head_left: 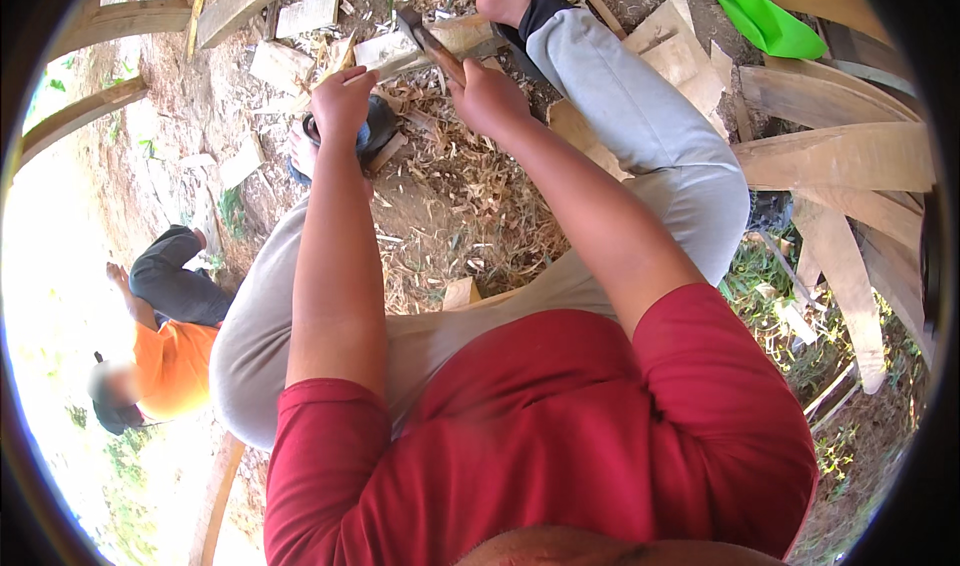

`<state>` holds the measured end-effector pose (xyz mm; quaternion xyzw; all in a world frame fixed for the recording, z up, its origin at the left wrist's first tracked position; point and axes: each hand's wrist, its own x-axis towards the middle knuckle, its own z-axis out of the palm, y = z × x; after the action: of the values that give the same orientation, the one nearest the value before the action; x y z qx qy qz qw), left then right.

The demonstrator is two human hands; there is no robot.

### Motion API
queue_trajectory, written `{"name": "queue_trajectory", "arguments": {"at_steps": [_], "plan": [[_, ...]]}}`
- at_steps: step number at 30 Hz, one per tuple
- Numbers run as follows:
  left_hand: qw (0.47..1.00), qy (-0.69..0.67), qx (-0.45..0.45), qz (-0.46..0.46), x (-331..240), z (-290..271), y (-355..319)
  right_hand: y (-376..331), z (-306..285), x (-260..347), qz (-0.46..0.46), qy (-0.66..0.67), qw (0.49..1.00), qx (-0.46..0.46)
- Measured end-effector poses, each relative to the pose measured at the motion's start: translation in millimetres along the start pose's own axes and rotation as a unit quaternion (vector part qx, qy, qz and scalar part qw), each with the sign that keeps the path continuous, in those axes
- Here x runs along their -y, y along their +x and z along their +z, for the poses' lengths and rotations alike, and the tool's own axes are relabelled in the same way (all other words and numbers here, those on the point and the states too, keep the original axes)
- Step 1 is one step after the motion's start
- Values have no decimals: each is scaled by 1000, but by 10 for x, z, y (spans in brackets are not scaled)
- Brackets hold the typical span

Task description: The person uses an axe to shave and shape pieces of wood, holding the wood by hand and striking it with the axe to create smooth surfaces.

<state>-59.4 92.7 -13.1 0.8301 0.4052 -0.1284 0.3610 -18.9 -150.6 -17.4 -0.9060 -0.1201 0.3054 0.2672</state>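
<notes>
My right hand [488,96] grips the wooden handle of a hatchet [425,41], whose dark head lies against a pale block of wood [385,54]. My left hand [342,101] is closed on the near end of that block, holding it on the ground. Wood chips and shavings [470,176] cover the earth around and below the block. My legs in grey trousers frame the spot, with a foot in a dark sandal at each side.
Curved wooden planks [840,156] are stacked at the right, with a green bag [760,16] above them. More cut boards [300,14] lie at the top. A second person in an orange shirt [175,361] sits at the left.
</notes>
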Motion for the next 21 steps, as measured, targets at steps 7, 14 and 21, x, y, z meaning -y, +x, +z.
{"name": "queue_trajectory", "arguments": {"at_steps": [7,14,21], "plan": [[997,57,-30,51,-104,32,73,33,33,-77,11,-7,1000,15],[996,82,2,26,-221,8,193,13,95,-118,13,-34,999,36],[994,101,-7,33,-359,16,83,-36,-11,-10,-28,-3,1000,2]]}}
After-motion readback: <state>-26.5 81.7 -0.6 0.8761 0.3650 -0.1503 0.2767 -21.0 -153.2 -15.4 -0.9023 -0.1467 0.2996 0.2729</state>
